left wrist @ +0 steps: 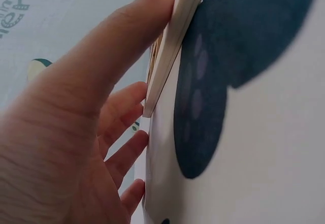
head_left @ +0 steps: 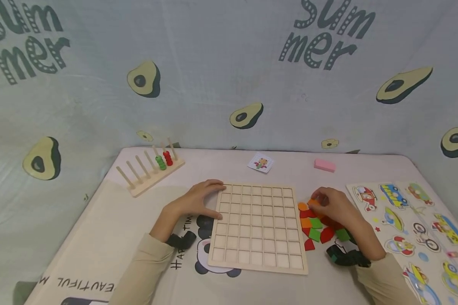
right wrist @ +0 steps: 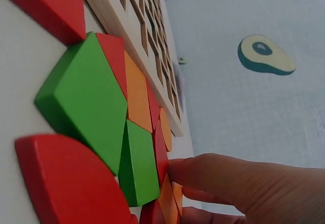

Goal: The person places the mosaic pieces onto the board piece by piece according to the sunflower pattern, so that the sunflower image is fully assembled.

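A square wooden grid board [head_left: 257, 228] lies in the middle of the table. Along its upper left edge rests my left hand [head_left: 198, 199], thumb on the rim and fingers spread, with some fingertips at the board's corner in the left wrist view. To the right of the board is a loose pile of flat blocks, among them a green block [right wrist: 84, 102], a red rounded block [right wrist: 71, 178] and an orange block [right wrist: 136, 94]. My right hand [head_left: 333, 205] is over the pile's far side, pinching an orange block [head_left: 313, 203] between thumb and fingers.
A wooden peg stand [head_left: 149, 182] with green and red beads stands at the back left. A flower picture card [head_left: 261, 163] and a pink eraser-like block [head_left: 324, 165] lie at the back. Vehicle picture puzzle boards [head_left: 400, 220] cover the right side.
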The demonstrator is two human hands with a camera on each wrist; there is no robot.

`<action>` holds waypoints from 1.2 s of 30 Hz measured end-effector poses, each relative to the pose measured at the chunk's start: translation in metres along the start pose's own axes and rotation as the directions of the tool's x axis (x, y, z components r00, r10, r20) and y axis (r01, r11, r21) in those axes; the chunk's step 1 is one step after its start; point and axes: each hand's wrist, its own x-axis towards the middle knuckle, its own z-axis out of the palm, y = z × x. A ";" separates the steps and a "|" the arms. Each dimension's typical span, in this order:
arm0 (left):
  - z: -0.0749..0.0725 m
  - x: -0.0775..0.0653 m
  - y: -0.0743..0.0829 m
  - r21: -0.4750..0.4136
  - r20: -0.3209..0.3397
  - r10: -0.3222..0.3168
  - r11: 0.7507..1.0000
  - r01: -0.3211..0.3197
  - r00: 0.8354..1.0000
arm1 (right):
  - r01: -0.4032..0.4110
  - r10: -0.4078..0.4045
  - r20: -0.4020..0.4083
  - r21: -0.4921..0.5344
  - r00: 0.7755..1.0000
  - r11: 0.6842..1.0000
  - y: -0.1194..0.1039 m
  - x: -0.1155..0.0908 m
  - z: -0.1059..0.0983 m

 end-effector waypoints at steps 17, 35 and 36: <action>0.001 0.001 -0.002 -0.005 0.006 0.005 1.000 -0.005 1.000 | -0.056 0.056 -0.007 0.021 0.998 0.998 0.002 0.001 -0.001; 0.001 0.001 0.000 -0.013 0.005 0.001 1.000 -0.001 1.000 | -0.051 0.051 -0.037 0.001 0.998 0.999 -0.002 0.000 -0.003; 0.001 0.001 0.000 -0.012 0.005 0.003 1.000 -0.003 1.000 | -0.050 0.050 -0.039 -0.002 0.998 0.999 -0.003 0.000 -0.004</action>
